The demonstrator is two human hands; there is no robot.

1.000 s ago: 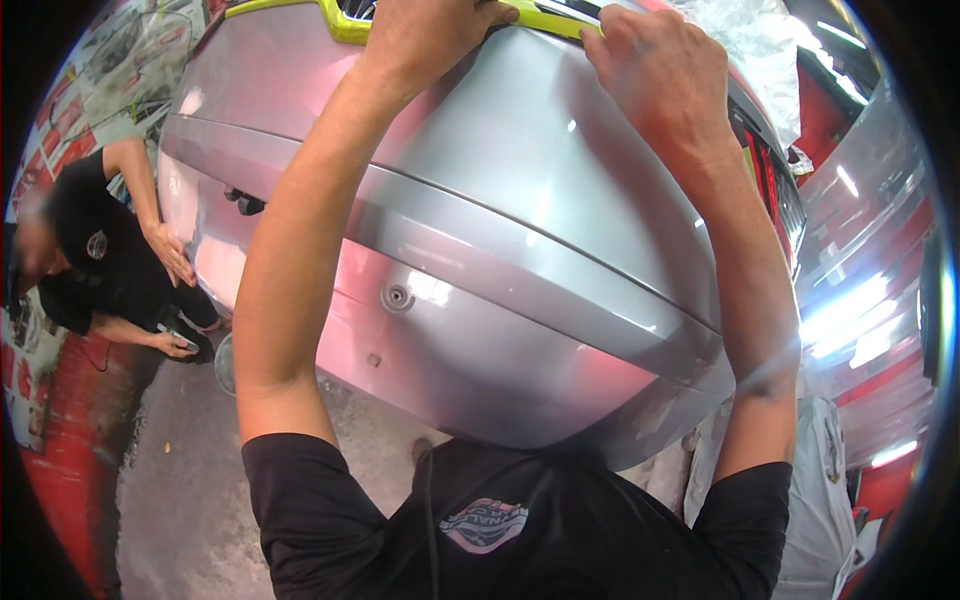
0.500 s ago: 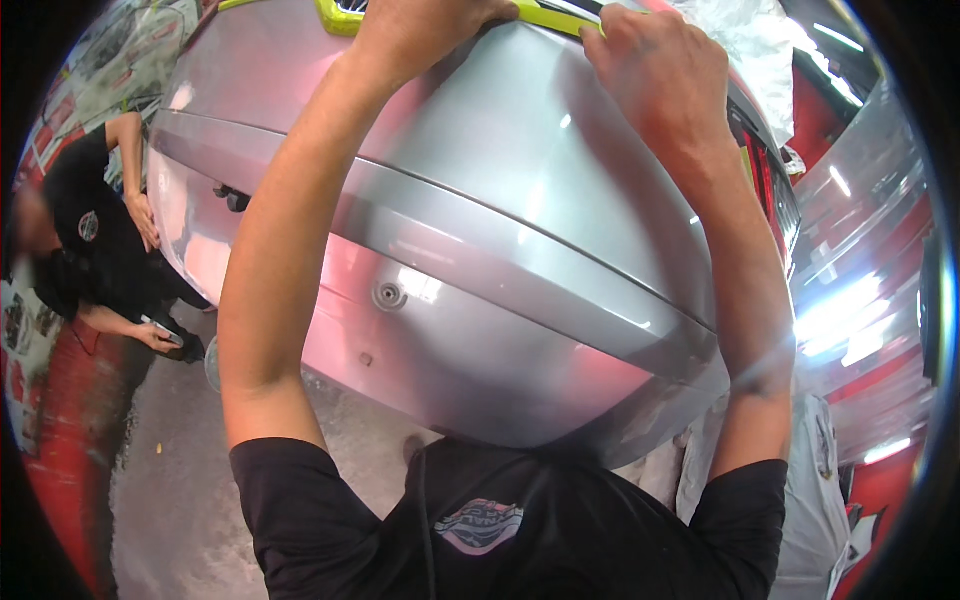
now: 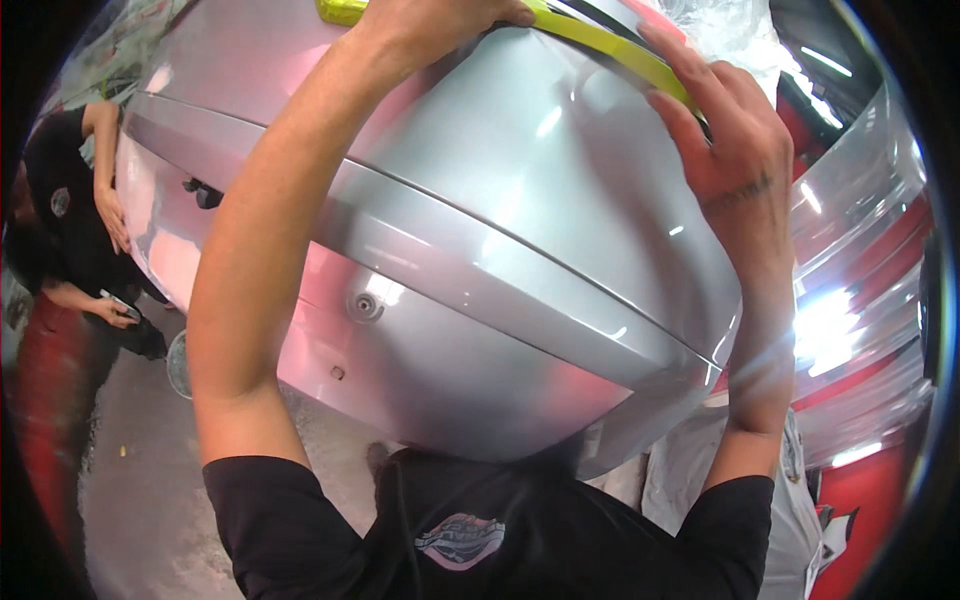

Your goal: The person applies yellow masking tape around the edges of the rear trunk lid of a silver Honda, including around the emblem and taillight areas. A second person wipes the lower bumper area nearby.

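The right hand (image 3: 735,150) is lying flat, fingers (image 3: 690,85) spread open and pressing on the far edge of a silver bumper (image 3: 520,300), their tips touching a strip of yellow-green tape (image 3: 610,45) that is running along that edge. Nothing is being gripped; the palm is resting against the curved panel. The left hand (image 3: 440,15) is sitting farther left on the same far edge, at the top of the view, fingers curled down over the tape; most of them are cut off, so whether they are pinching the tape or only pressing it cannot be told.

Both forearms are reaching away from the person's black shirt (image 3: 470,530) at the near edge, the left one crossing over the bumper's middle, the right one running up its right side.

The bumper is filling the centre of the view, bulging toward the camera, with a raised crease running from far left to near right. A small round sensor (image 3: 365,305) is sitting just below the crease, and a dark opening (image 3: 200,192) is showing toward the left end. Clear plastic sheeting (image 3: 725,30) is bunching just beyond the tape at the far right.

At the far left a co-worker (image 3: 60,240) in black is crouching on the grey floor (image 3: 140,480), one hand (image 3: 110,215) resting on the bumper's left end. Red and silver panels (image 3: 860,330) are gleaming at the right.
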